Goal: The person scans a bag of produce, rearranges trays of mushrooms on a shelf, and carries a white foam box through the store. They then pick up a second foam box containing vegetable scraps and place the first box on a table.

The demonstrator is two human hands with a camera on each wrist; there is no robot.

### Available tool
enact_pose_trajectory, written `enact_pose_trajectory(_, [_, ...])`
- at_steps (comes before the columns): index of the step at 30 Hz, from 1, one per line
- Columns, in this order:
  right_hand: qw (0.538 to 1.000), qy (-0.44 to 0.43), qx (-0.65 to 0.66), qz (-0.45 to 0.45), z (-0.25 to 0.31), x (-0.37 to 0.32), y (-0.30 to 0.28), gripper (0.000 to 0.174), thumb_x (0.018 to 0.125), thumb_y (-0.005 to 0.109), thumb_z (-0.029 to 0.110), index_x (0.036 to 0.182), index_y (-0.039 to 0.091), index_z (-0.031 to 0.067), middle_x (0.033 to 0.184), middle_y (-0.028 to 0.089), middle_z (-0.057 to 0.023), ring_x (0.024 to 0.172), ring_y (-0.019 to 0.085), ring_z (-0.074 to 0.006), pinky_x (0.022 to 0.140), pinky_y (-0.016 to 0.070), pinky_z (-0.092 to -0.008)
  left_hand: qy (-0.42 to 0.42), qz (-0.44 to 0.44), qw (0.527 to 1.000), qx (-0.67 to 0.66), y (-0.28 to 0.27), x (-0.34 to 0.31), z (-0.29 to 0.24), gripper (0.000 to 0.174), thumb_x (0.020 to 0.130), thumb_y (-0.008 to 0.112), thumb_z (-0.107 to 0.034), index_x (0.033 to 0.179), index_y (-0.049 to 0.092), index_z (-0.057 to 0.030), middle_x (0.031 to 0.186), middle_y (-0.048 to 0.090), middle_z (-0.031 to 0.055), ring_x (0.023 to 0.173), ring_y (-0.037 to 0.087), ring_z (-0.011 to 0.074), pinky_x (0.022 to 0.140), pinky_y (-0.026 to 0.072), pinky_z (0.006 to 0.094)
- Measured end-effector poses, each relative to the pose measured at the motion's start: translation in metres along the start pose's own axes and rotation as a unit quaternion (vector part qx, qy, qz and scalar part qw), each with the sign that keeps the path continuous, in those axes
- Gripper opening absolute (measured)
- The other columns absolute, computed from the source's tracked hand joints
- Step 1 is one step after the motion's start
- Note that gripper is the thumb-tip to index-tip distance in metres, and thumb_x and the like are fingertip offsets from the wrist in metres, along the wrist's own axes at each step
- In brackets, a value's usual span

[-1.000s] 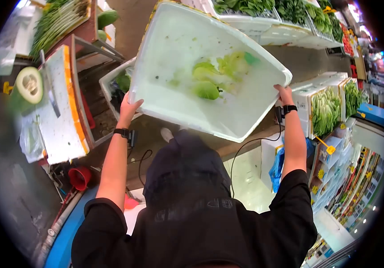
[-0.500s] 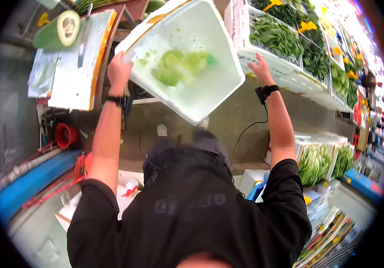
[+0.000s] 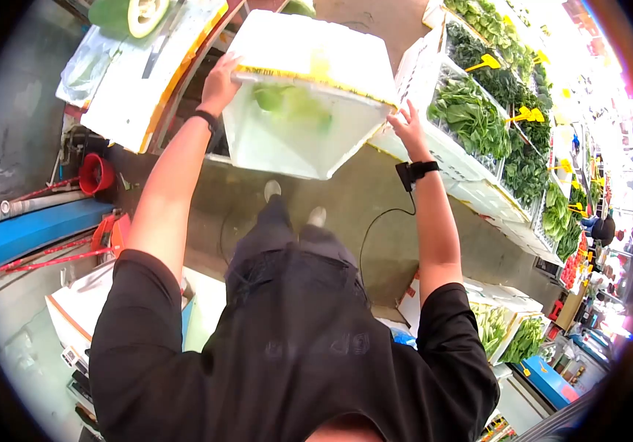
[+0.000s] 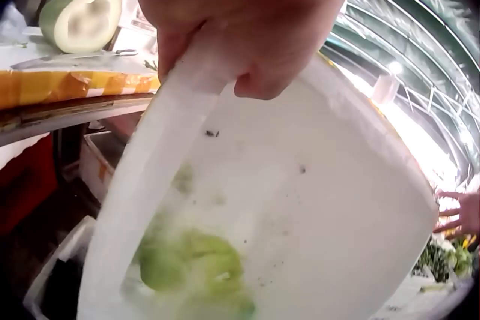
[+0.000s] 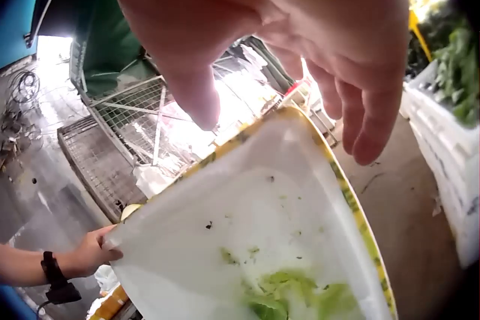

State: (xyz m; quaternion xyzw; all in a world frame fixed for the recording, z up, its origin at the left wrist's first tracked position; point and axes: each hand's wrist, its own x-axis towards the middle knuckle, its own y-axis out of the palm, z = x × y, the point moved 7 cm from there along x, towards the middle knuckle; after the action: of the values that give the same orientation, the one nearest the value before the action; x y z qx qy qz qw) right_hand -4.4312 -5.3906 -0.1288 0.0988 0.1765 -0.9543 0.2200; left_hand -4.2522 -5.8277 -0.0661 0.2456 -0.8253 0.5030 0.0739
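Note:
A white foam box point(image 3: 279, 147) with yellow tape along its edge is held up and tipped in front of the body. My left hand point(image 3: 220, 85) grips its rim at the left corner, the thumb over the inner side in the left wrist view. Loose green leaves point(image 4: 191, 264), blurred, lie inside along with dark specks on the walls. By the box's right corner is my right hand point(image 3: 410, 132), its fingers spread and holding nothing. In the right wrist view its fingers point(image 5: 371, 121) hang over the taped corner of the box.
To the left, a cut winter melon point(image 4: 82, 18) and a knife point(image 4: 75, 57) lie on a white board point(image 3: 128, 88). Crates of leafy greens point(image 3: 471, 110) line the right side. A red bucket point(image 3: 96, 174) stands at the lower left, and a cable hangs from the right wrist.
The right hand, on the box's right side a second ago, has let go. The box has swung and tipped over further in the left hand, showing its outer side. The view has shifted.

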Motion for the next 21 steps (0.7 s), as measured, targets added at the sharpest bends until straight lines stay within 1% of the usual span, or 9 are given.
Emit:
enact_pose_trajectory(2, [0.997,0.075,0.035,-0.004,-0.006,0.0,0.017,0.097,0.073,0.076,0.032,0.146,0.016,0.0102,0.139,0.037,-0.0198,0.115,0.049,-0.0249,0.083,0.0476,-0.0372,0.001,-0.002,1.0,-0.01,-0.003,0.011,0.012,0.052,0.069,0.061,0.0,0.119,0.058,-0.0122,0.13,0.05,0.0126,0.116,0.051,0.0294,0.096,0.0439,0.035])
enact_pose_trajectory(6, [0.997,0.042,0.063,0.006,0.021,0.011,0.057,0.098,0.071,0.076,0.032,0.146,0.017,0.0113,0.131,0.046,-0.0154,0.109,0.051,-0.0228,0.079,0.0469,-0.0343,-0.002,0.002,1.0,-0.023,0.002,0.03,0.048,0.05,0.069,0.062,0.0,0.118,0.059,-0.0115,0.129,0.051,0.0133,0.115,0.051,0.03,0.096,0.0437,0.0352])
enact_pose_trajectory(9, [0.994,0.019,-0.098,-0.055,0.005,0.059,0.047,0.089,0.07,0.077,0.03,0.141,0.028,0.0072,0.119,0.056,-0.0134,0.098,0.057,-0.0192,0.075,0.0467,-0.0292,-0.008,0.013,1.0,-0.026,0.007,0.048,0.062,0.052,0.068,0.063,0.002,0.118,0.058,-0.0099,0.129,0.051,0.013,0.116,0.05,0.0302,0.098,0.0416,0.035])
enact_pose_trajectory(10, [0.991,0.039,-0.113,-0.059,0.011,0.064,0.045,0.066,0.07,0.075,0.026,0.126,0.048,0.0029,0.098,0.064,-0.0091,0.082,0.06,-0.0158,0.069,0.0466,-0.0275,-0.006,0.011,0.999,-0.036,0.004,0.053,0.059,0.052,0.068,0.063,0.002,0.118,0.058,-0.0096,0.129,0.051,0.0132,0.116,0.051,0.0304,0.098,0.0417,0.0351])
enact_pose_trajectory(12, [0.989,0.011,-0.12,-0.084,0.033,0.063,0.039,0.045,0.072,0.075,0.026,0.106,0.061,0.0007,0.085,0.066,-0.0076,0.073,0.06,-0.0137,0.064,0.0463,-0.0289,-0.001,0.005,0.998,-0.055,-0.009,0.067,0.051,0.051,0.067,0.064,0.002,0.117,0.059,-0.0089,0.128,0.052,0.0136,0.116,0.051,0.0306,0.098,0.0421,0.0353])
enact_pose_trajectory(13, [0.979,-0.02,-0.149,-0.141,0.051,0.056,0.035,0.036,0.072,0.075,0.027,0.093,0.064,-0.0008,0.078,0.066,-0.0085,0.071,0.059,-0.0141,0.064,0.0462,-0.0286,0.014,-0.002,0.998,-0.062,-0.016,0.07,0.049,0.052,0.066,0.065,0.002,0.117,0.059,-0.0082,0.128,0.052,0.0136,0.115,0.051,0.0307,0.097,0.0423,0.0355])
enact_pose_trajectory(16, [0.931,-0.096,-0.227,-0.271,0.074,0.03,0.041,0.034,0.071,0.075,0.026,0.088,0.063,-0.0009,0.081,0.064,-0.0124,0.074,0.06,-0.0217,0.069,0.0467,-0.0329,0.019,-0.018,0.995,-0.093,-0.006,0.065,0.062,0.048,0.067,0.063,-0.001,0.114,0.06,-0.0084,0.125,0.053,0.0136,0.114,0.051,0.0313,0.094,0.0448,0.0362])
enact_pose_trajectory(18, [0.911,-0.037,-0.324,-0.253,0.057,0.031,0.053,0.035,0.071,0.072,0.027,0.089,0.062,-0.0011,0.086,0.062,-0.0148,0.078,0.06,-0.0276,0.071,0.0465,-0.0369,0.006,-0.003,0.995,-0.099,0.018,0.051,0.077,0.05,0.066,0.063,0.001,0.115,0.06,-0.009,0.126,0.053,0.0134,0.114,0.052,0.031,0.095,0.0443,0.0362])
enact_pose_trajectory(21, [0.929,-0.064,-0.236,-0.279,0.048,0.038,0.057,0.033,0.069,0.071,0.027,0.086,0.061,-0.0001,0.085,0.061,-0.0145,0.078,0.059,-0.0302,0.073,0.0456,-0.0387,-0.017,-0.005,0.994,-0.109,0.031,0.052,0.094,0.051,0.065,0.064,0.001,0.115,0.06,-0.0086,0.126,0.053,0.0138,0.114,0.052,0.0314,0.095,0.0441,0.0358])
